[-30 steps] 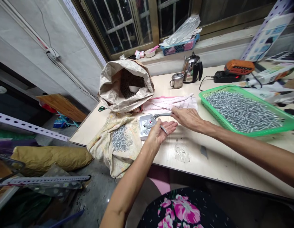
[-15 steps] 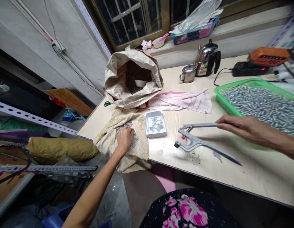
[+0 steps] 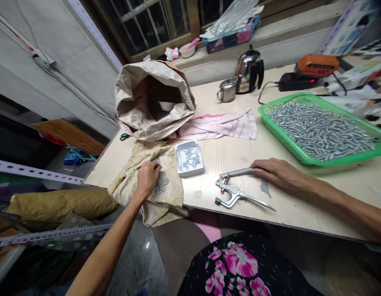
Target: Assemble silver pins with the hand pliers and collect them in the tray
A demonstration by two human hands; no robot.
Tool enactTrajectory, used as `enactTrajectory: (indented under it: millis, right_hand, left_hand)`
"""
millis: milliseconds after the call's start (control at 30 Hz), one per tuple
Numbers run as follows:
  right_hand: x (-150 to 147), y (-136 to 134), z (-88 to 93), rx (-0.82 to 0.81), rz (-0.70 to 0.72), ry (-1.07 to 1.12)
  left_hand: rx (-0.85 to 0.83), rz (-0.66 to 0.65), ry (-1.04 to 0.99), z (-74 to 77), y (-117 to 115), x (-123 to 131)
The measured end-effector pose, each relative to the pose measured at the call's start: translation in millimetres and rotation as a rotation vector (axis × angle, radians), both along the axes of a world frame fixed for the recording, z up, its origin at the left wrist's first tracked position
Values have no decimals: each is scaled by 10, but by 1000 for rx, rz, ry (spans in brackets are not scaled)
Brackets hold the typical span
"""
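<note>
My left hand (image 3: pixel 148 177) is over a patterned cloth (image 3: pixel 128 181), fingers curled together at a loose pile of small metal pieces (image 3: pixel 161 183). Whatever sits between those fingertips is hidden. With my right hand (image 3: pixel 272 169) I grip the end of the upper handle of silver snap pliers (image 3: pixel 235 193). The pliers have a spring near the pivot, and their handles are spread wide. Between my hands stands a white tray (image 3: pixel 192 170) with similar small metal pieces inside.
A green basket (image 3: pixel 296 158) full of short metal pins stands at the right. Behind the cloth an open paper sack (image 3: pixel 131 98) holds dark grains and a white scoop (image 3: pixel 167 106). Farther back are a pink cloth (image 3: pixel 236 125), a metal cup (image 3: pixel 227 91) and a kettle (image 3: pixel 248 70).
The pliers have come down closer to the tabletop, still in my right hand. My left hand stays at the pile, fingers drawn together. The whole view has turned a little to the right.
</note>
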State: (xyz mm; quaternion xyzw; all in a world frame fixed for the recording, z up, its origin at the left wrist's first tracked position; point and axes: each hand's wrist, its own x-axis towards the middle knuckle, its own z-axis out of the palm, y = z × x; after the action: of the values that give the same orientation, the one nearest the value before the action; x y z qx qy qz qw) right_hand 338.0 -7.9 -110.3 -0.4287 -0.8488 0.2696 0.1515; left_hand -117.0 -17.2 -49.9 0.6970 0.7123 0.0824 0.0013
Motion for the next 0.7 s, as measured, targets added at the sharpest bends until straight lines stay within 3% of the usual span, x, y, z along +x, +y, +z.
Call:
enactTrajectory:
  millis: [100, 167, 300, 400, 500, 600, 700]
  right_hand:
    - [-56, -37, 1, 161, 11, -87]
    - [-125, -96, 43, 329, -45, -199]
    - [-302, -359, 181, 521, -101, -315]
    - [-410, -635, 210, 437, -6, -215]
    - [-472, -838, 125, 364, -8, -146]
    - [-502, -899, 17, 371, -62, -122]
    - [-517, -873, -24, 392, -62, -119]
  left_hand:
    - [103, 47, -315, 102, -177, 266]
    - [59, 19, -540, 118, -346, 573]
    - [-93, -132, -762, -63, -597, 1176]
    - [-89, -266, -637, -297, -624, 1383]
    - [-54, -416, -415, -468, -616, 1393]
    - [-38, -517, -239, -527, -654, 1350]
    - [-52, -534, -93, -501, -722, 1334]
